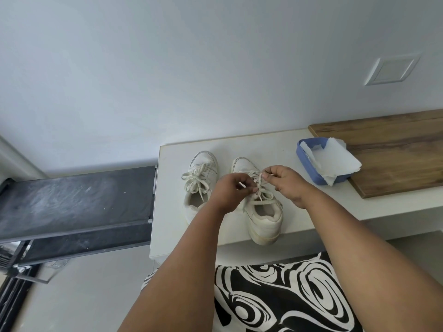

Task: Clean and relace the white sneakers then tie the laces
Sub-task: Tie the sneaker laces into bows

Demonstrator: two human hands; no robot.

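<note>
Both the left hand [227, 188] and the right hand [285, 182] pinch the laces [260, 188] of the right sneaker [261, 212], whose heel overhangs the near edge of the white counter [172, 212], while the left sneaker [200, 180], already tied, stands just beside it nearer the counter's left edge.

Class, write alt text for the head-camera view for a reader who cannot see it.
Both hands, left hand and right hand, pinch the laces of the right-side sneaker on a white counter. The other sneaker, already tied, stands beside it; a blue tray holding paper sits to the right.
</note>
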